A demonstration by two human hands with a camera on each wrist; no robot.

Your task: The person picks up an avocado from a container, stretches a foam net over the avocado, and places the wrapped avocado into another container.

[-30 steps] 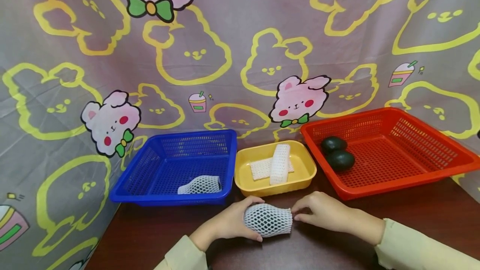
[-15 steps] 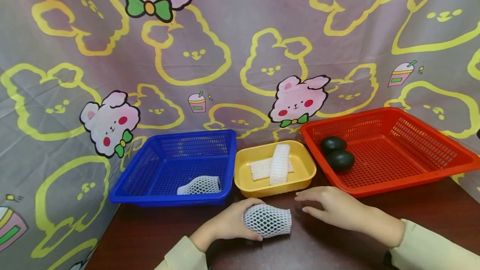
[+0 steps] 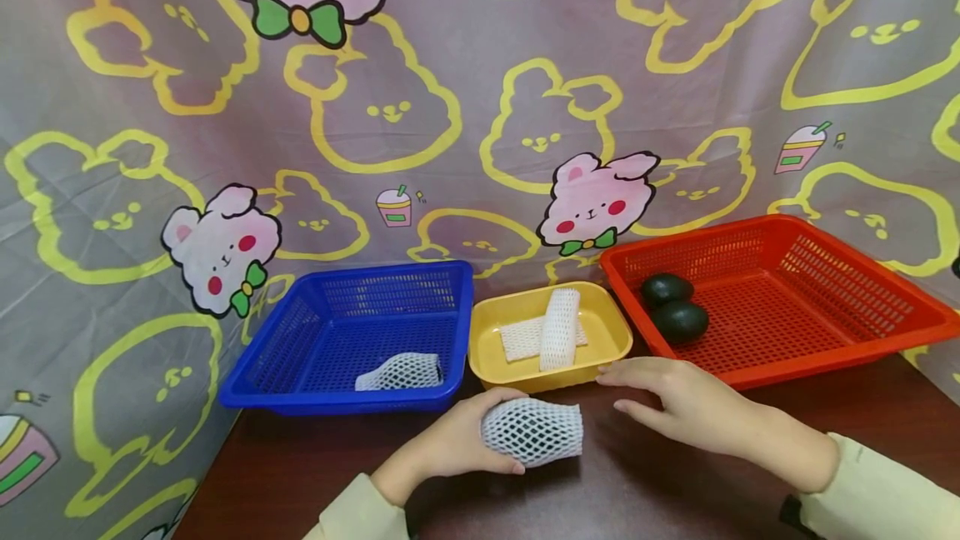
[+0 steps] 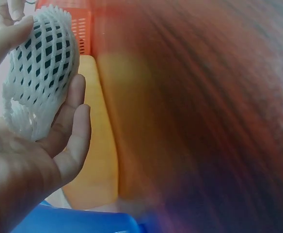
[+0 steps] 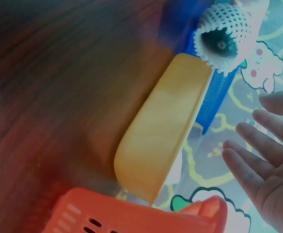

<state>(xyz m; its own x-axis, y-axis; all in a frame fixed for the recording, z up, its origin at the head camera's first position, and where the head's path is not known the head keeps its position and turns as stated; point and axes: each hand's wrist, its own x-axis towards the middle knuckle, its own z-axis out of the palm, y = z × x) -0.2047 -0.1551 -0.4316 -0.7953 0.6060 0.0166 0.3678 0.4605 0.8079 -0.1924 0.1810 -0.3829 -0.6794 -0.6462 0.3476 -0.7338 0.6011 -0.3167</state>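
A dark green avocado [image 3: 525, 436] in a white foam net sleeve [image 4: 47, 58] lies in the grip of my left hand [image 3: 453, 442], fingers and thumb curled round its left part. The sleeve's loose end points right. Through that end, in the right wrist view, the dark avocado end [image 5: 223, 44] shows inside. My right hand [image 3: 678, 397] hovers to the right with relaxed, apart fingers and nothing between them. Its fingertips [image 5: 233, 154] are near the front of the yellow tray [image 3: 495, 373], which holds white foam net sleeves [image 3: 559, 332].
On the left stands a blue basket [image 3: 345, 394] with one netted piece [image 3: 401, 371] inside. A red basket [image 3: 810, 363] at the right holds two bare avocados [image 3: 681, 322]. Behind them hangs a patterned cloth [image 3: 480, 107]. The table [image 3: 570, 507] is dark wood.
My right hand has let go of the sleeve's open end and moved right, towards the red basket. My left hand keeps its hold on the netted avocado, lifted slightly.
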